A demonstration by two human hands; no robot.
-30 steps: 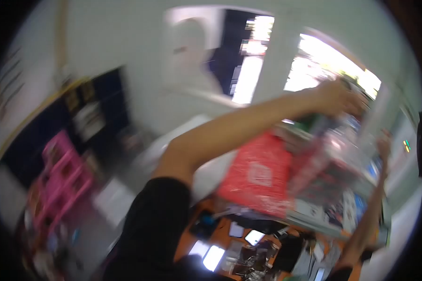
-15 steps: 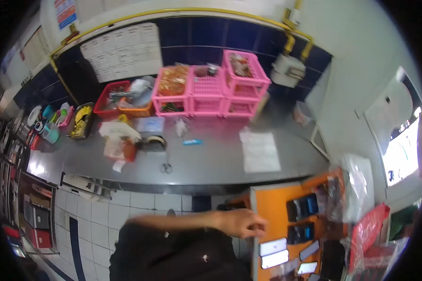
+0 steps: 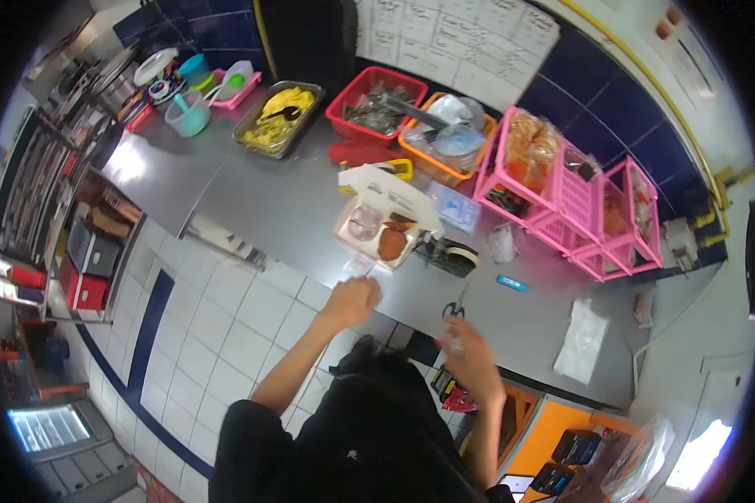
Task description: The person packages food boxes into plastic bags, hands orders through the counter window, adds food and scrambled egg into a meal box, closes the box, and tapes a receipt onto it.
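My left hand, its fingers curled inward, is just off the counter's front edge. The inside of that fist is hidden. Above it on the counter is an open white cardboard box, holding a round brown item and a clear-wrapped item. My right hand is beside the black-handled scissors, fingers bent together. Something small and pale shows at its fingertips, too blurred to name. A black tape dispenser stands right of the box.
A steel counter runs across the view. On it stand a metal tray of yellow food, a red basket, an orange basket and pink stacked baskets. An orange table with phones is lower right.
My view has swung left toward the box. The arm that reached over the orange table has left it. Both hands now show near the counter's front edge.
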